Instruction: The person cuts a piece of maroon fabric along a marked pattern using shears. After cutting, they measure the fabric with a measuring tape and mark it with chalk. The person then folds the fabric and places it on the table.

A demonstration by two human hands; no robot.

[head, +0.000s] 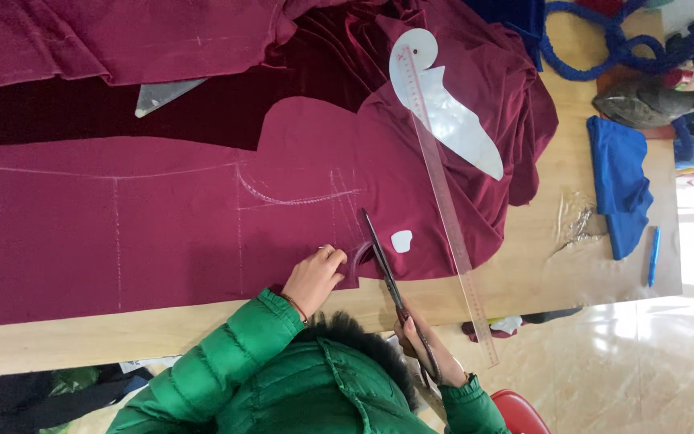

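Maroon fabric (162,217): spread flat over the wooden table (524,281), chalk lines drawn across it; its cut edge lies right at the scissor blades, directly ahead of the right hand's grip.

Scissors (391,281): long axis runs from the handles at the table's near edge up and away into the cloth, tip pointing along a chalk line. Blades look nearly closed; how far apart they stand is hard to tell.

Right hand (426,354): closed around the scissor handles, just off the table edge, behind the blades.

Left hand (315,277): fingers curled, pressing the fabric flat just beside the blades, on the side away from the ruler. It is the hand nearer the cut line.

Clear straight ruler (451,217): lies on the far side of the scissors, roughly parallel to them, close by.

White curved template (443,104): beyond the scissor tip, resting on bunched cloth.

Small white chalk piece (402,240): between blades and ruler.

Blue cloth (620,185) and blue pen (653,255): well apart, past the ruler.
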